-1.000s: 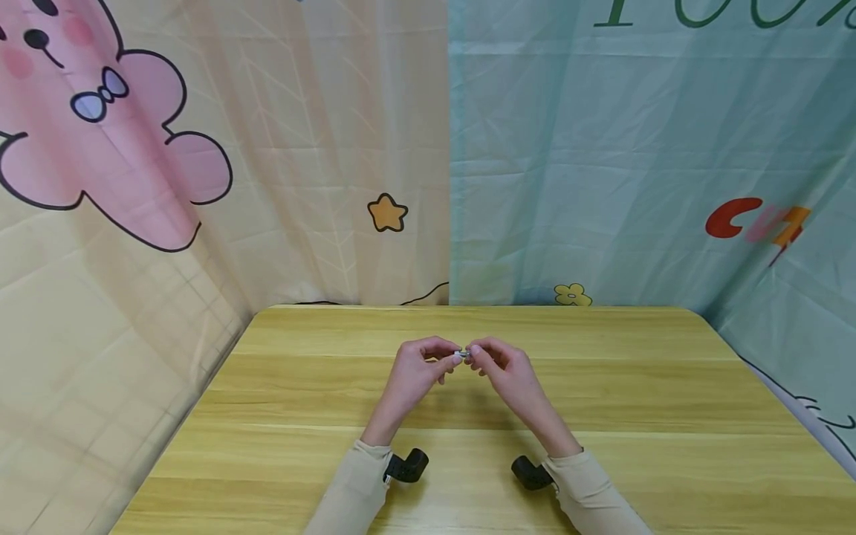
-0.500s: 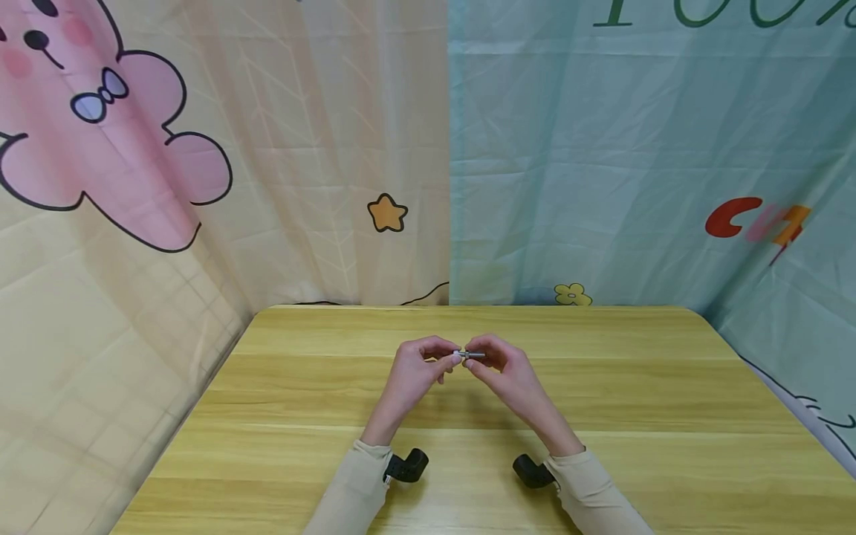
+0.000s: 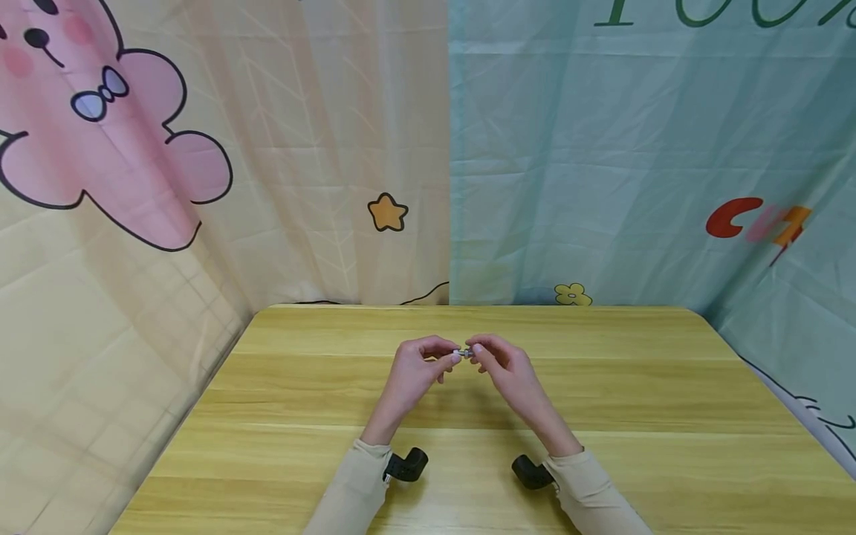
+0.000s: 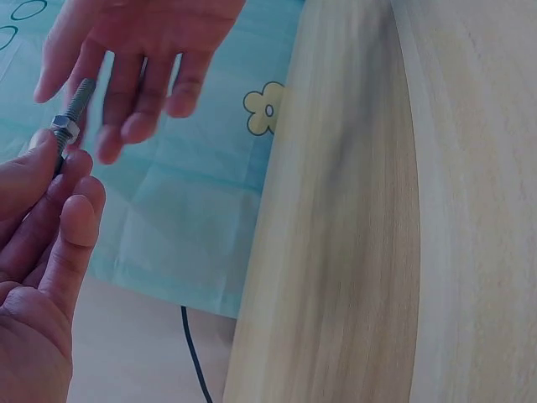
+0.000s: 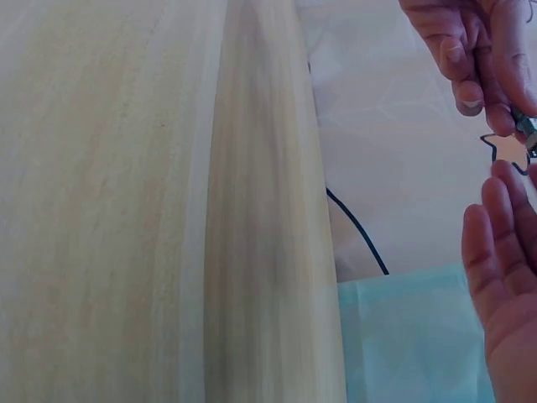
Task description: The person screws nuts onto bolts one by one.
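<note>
Between thumb and fingers, my left hand (image 3: 417,368) pinches a metal bolt (image 4: 80,99) above the table. A hex nut (image 4: 65,128) sits partway along the thread, just past the left thumb; the bolt's other end is hidden in that hand. My right hand (image 3: 511,371) is around the bolt's free end, its thumb and index finger on either side. In the left wrist view a gap shows between the right thumb and the bolt, and the other right fingers extend fairly straight. Only part of the bolt shows at the edge of the right wrist view.
Both hands are over a wooden table (image 3: 321,401). Printed curtains (image 3: 575,163) hang behind it and at the sides. A black camera (image 3: 408,466) is strapped to the left wrist, and another camera (image 3: 531,472) to the right one.
The right thumb and fingers moved apart, exposing the bolt's free end, then came back over it. The left hand keeps its hold on the bolt in the same place.
</note>
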Available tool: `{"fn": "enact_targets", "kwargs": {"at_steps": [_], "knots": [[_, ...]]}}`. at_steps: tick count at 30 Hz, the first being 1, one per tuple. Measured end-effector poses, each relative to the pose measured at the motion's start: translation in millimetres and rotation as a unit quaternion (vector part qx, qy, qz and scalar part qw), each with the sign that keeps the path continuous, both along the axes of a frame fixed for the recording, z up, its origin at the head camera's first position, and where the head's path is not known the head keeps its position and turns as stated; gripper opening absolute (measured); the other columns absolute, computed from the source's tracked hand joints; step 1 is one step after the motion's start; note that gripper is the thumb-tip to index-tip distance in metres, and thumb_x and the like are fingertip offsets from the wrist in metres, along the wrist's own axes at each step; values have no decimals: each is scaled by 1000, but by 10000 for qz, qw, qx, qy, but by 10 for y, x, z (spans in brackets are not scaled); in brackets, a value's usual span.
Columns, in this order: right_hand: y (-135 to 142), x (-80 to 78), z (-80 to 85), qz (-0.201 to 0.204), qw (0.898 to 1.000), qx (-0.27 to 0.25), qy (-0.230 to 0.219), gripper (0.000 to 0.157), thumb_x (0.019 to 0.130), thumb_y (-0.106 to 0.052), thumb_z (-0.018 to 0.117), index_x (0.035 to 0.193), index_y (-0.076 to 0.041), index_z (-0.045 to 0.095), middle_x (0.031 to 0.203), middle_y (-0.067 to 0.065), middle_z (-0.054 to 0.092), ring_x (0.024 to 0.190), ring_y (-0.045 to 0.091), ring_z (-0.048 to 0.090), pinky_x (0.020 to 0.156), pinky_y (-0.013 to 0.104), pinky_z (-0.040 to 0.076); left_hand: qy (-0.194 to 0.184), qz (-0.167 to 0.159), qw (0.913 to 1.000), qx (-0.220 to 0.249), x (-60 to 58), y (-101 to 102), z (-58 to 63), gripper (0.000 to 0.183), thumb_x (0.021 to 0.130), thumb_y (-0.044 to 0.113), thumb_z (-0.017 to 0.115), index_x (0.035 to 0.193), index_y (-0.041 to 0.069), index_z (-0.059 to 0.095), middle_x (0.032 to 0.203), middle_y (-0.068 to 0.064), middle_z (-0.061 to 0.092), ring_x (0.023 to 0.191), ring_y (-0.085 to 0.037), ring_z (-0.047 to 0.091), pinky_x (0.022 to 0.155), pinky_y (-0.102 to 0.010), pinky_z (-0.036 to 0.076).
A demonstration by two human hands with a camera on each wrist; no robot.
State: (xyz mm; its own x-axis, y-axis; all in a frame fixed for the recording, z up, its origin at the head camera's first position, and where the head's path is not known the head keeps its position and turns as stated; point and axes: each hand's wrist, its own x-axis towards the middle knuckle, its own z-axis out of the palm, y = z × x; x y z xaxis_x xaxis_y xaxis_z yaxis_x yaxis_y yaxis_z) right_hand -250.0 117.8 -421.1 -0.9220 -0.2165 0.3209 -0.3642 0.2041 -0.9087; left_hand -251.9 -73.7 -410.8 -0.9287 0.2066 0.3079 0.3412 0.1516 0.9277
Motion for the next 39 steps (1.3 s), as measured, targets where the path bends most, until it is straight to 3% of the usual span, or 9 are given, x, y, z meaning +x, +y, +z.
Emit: {"fn": "enact_targets", "kwargs": {"at_steps": [3,7,11,13,18,27,33,36,39], "knots": [[-3,23,38,163,9996,-13,237,23,98,-14,62,120,-6,64,114,8,65,107,28,59,89,38,52,6,49,10000,12,-3,-1,1,8,89,12,75,96,9,76,83,-3,70,76,-46,60,62,-58,54],[-33,143,205,388,9974,86,596,21,94,-1,65,115,0,63,111,14,65,105,30,60,88,38,52,6,40,10000,11,-3,-7,-3,9,89,13,74,97,8,75,83,-3,69,76,-46,60,61,-57,54],[-55,217,307,420,9972,164,600,18,92,2,65,110,3,63,107,15,65,102,30,62,87,38,53,-11,-2,10000,0,1,-11,-12,9,90,14,74,97,8,75,84,-3,70,77,-46,61,62,-59,53],[-56,225,318,374,9977,193,529,17,93,1,65,110,3,63,106,14,66,101,29,63,87,37,53,23,-13,10000,-32,0,-9,-15,10,90,14,74,97,8,75,84,-3,70,74,-39,63,62,-58,54],[-56,221,313,274,9992,230,201,16,95,-5,66,110,1,65,104,13,68,97,27,65,85,32,54,47,5,10000,-72,1,-7,-16,9,89,14,75,97,10,76,85,-2,70,69,-20,62,61,-56,55],[-81,213,308,-81,9991,369,-165,21,102,-17,57,102,0,70,91,17,67,85,33,62,74,38,54,55,-46,9999,-94,-5,0,-13,8,90,16,74,96,11,76,87,-1,71,69,-17,61,60,-53,55],[-55,212,295,126,9995,90,264,20,97,-10,63,117,-4,65,112,9,64,104,23,60,86,37,52,4,43,10000,-25,-5,3,-15,7,89,14,75,95,10,76,84,-3,70,67,-18,60,61,-56,54],[-52,198,277,319,9981,43,526,21,94,-4,65,115,-1,64,112,10,64,105,26,60,88,39,52,-59,68,10000,22,0,0,-9,8,89,14,75,96,10,76,84,-4,70,68,-23,60,59,-50,56],[-34,108,149,369,9972,50,656,19,94,-7,67,112,-6,65,108,6,65,101,25,62,86,37,52,-82,60,9999,50,9,-2,-1,9,89,15,75,96,10,76,85,-5,70,69,-25,60,58,-43,56]]}}
